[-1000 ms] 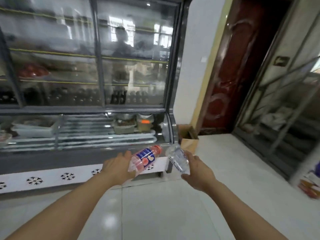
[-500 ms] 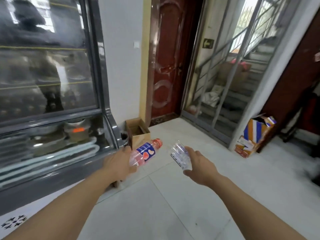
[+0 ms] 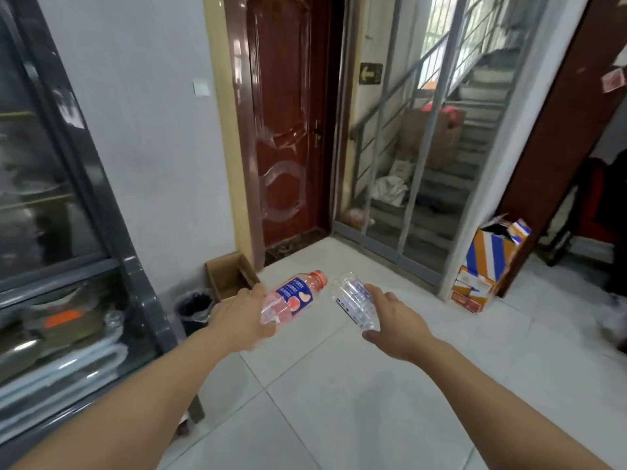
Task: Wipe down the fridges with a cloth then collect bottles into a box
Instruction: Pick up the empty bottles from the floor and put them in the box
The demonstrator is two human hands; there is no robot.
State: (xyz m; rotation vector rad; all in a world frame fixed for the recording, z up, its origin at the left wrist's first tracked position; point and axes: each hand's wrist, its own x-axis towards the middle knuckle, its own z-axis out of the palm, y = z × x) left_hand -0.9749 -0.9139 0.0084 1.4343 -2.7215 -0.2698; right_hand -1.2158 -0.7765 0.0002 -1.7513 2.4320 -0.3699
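My left hand [image 3: 242, 318] grips a clear plastic bottle with a blue and pink label and an orange-red cap [image 3: 294, 296], held tilted with the cap pointing up and right. My right hand [image 3: 397, 322] holds a clear, crumpled water bottle [image 3: 354, 305] with blue print, its base pointing up and left. The two bottles are close together over the white tiled floor, not touching. An open brown cardboard box [image 3: 228, 275] stands on the floor against the wall, just beyond my left hand. The glass-fronted fridge [image 3: 57, 252] fills the left edge.
A small bin lined with a black bag [image 3: 193, 307] sits between the fridge and the cardboard box. A red-brown door [image 3: 285, 123] faces me, with a barred glass partition [image 3: 407, 137] and stairs to its right. A striped orange and blue carton [image 3: 488, 262] stands at the right.
The view has swung to the right, away from the fridge front and toward the door and the cardboard box. Both hands keep the same bottles out in front of me.
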